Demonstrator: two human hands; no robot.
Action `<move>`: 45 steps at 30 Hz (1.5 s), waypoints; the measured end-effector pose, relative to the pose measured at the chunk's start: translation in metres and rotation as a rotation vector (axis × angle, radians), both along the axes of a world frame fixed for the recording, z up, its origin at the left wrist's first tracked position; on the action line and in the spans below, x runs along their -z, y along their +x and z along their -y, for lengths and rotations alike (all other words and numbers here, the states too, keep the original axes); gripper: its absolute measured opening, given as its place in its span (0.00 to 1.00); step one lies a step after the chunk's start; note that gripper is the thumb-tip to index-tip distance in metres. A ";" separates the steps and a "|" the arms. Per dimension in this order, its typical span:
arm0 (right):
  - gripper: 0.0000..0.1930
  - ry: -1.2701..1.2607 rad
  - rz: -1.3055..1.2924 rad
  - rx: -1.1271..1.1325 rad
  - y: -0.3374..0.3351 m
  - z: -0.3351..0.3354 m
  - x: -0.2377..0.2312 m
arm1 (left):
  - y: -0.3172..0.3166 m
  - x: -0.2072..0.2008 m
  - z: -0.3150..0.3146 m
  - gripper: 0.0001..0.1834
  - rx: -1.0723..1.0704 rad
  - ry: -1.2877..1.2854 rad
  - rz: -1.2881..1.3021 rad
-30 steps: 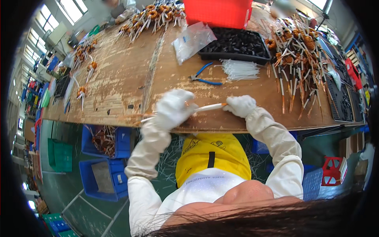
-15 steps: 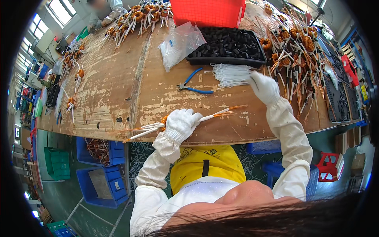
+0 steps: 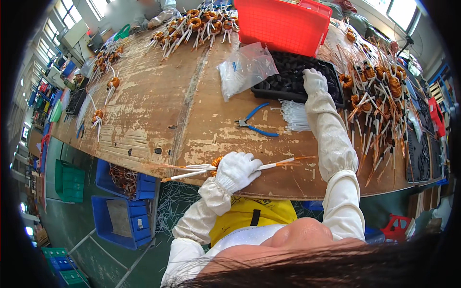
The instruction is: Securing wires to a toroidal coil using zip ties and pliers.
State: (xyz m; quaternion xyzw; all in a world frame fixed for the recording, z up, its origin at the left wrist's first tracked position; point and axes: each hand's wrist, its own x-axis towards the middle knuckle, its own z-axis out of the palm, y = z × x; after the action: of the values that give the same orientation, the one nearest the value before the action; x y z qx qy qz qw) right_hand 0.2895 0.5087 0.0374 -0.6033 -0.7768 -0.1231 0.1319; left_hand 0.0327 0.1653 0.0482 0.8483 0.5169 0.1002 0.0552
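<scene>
My left hand (image 3: 237,171), in a white glove, is closed around a copper-wound ring coil (image 3: 216,163) near the table's front edge. White-sleeved leads with bare copper ends stick out on both sides of the glove. My right hand (image 3: 315,81), also gloved, reaches over the black tray (image 3: 271,94), its fingers bent down onto the small black pieces (image 3: 289,66) inside. Whatever is between those fingertips is hidden. Under my right forearm lies a bundle of white cable ties (image 3: 294,115), partly covered by the sleeve. Blue-handled cutters (image 3: 259,128) rest open to the left of the ties.
A red crate (image 3: 281,26) stands behind the tray, and a clear plastic bag (image 3: 245,69) leans at its left. Wired coils are heaped at the right (image 3: 370,96) and far left (image 3: 194,26). Blue bins (image 3: 122,223) stand below the table's left side. Another person sits beyond the table.
My right hand has left the cable ties and moved farther away, to the tray of black pieces. My left hand still grips the coil. The whole view has shifted somewhat.
</scene>
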 end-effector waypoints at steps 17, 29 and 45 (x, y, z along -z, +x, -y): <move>0.17 -0.232 -0.076 0.060 -0.074 0.000 -0.028 | -0.004 -0.004 0.001 0.09 -0.009 -0.003 0.111; 0.17 -0.171 -0.081 0.055 -0.076 -0.005 -0.019 | -0.005 0.007 0.006 0.09 -0.050 -0.013 0.127; 0.17 -0.247 -0.521 -0.014 -0.027 -0.023 -0.013 | -0.007 -0.001 0.005 0.11 -0.011 0.036 0.136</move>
State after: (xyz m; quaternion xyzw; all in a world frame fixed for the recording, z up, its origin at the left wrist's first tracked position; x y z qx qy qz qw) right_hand 0.2622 0.5314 0.0509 -0.6208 -0.7300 0.1322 0.2533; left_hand 0.0256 0.1606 0.0489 0.8377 0.5145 0.1673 0.0744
